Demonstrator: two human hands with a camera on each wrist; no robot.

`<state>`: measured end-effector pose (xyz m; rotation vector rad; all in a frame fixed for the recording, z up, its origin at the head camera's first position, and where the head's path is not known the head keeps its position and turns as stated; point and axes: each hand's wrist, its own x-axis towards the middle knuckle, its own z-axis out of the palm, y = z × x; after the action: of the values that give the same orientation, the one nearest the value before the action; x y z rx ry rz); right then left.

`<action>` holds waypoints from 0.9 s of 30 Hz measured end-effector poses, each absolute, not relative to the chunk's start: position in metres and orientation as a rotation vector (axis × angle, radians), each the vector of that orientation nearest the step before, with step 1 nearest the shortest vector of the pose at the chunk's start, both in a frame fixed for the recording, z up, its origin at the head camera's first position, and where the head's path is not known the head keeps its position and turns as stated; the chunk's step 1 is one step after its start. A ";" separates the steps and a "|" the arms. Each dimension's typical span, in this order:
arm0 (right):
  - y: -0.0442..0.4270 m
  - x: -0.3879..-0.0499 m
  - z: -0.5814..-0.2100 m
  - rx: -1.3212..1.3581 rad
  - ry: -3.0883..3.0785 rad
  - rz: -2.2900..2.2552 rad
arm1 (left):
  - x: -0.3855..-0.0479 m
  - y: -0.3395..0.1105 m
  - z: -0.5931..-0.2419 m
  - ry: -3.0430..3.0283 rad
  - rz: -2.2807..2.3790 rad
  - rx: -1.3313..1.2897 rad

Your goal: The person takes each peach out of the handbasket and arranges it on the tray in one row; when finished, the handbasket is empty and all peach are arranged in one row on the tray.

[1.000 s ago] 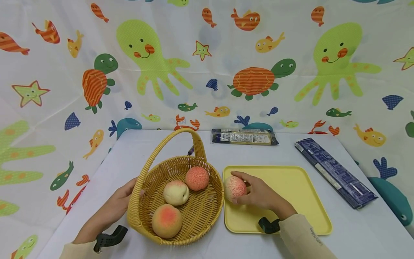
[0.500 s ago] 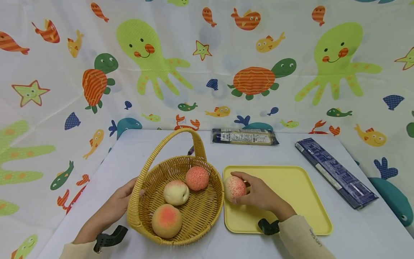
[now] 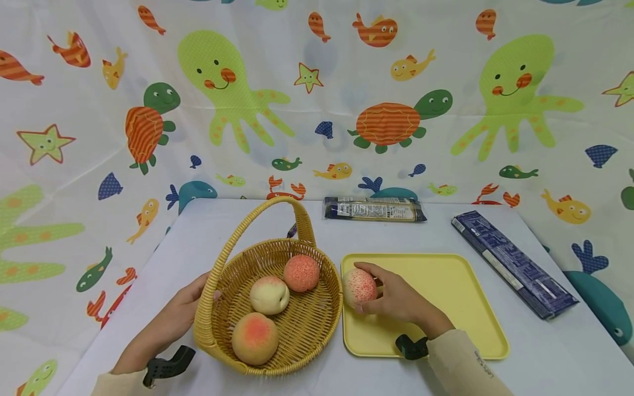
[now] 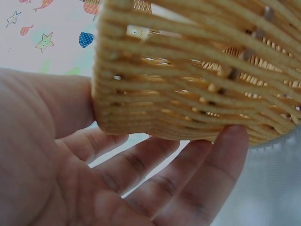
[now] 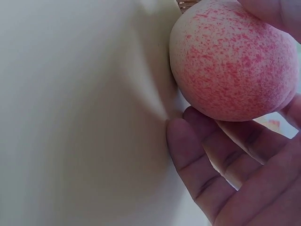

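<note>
- Almost nothing has shifted over the last second: both hands, the basket and the fruit keep their places, bar a very slight drift of the whole head view.
- Right grip (image 3: 398, 297): thumb and fingers curled about the speckled peach (image 3: 359, 288), pinching it just inside the left edge of the yellow tray (image 3: 441, 297), right beside the basket's rim. Whether the fruit bears on the tray or is raised a little, I cannot tell.
- Left grip (image 3: 185, 306): holding the left side of the wicker basket (image 3: 303, 324) near its handle; the left wrist view shows fingers beneath the weave.
- Inside the basket, toward the table's (image 3: 208, 236) near edge, lie a red peach (image 3: 301, 273), a pale peach (image 3: 269, 295) and an orange-blushed peach (image 3: 255, 338).
- Dark packet (image 3: 375, 209) along the table's far edge; blue packet (image 3: 515, 265) slanting along its right edge.
- My reading: a pause, with the work neither advanced nor set back, since the speckled peach remains gripped outside the basket.
</note>
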<state>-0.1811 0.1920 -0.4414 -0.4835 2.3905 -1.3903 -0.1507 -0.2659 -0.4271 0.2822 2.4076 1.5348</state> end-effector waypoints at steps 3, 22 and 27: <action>0.192 -0.181 -0.441 -0.470 2.395 -1.389 | -0.151 -0.266 -0.428 2.404 1.538 0.288; 0.194 -0.178 -0.442 -0.501 2.423 -1.365 | -0.151 -0.266 -0.428 2.396 1.547 0.300; 0.194 -0.175 -0.443 -0.497 2.459 -1.358 | -0.150 -0.265 -0.427 2.390 1.549 0.297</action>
<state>-0.1753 0.1936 -0.4433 -0.4967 2.4587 -1.3583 -0.1505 -0.2654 -0.4274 0.2974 2.3899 1.5491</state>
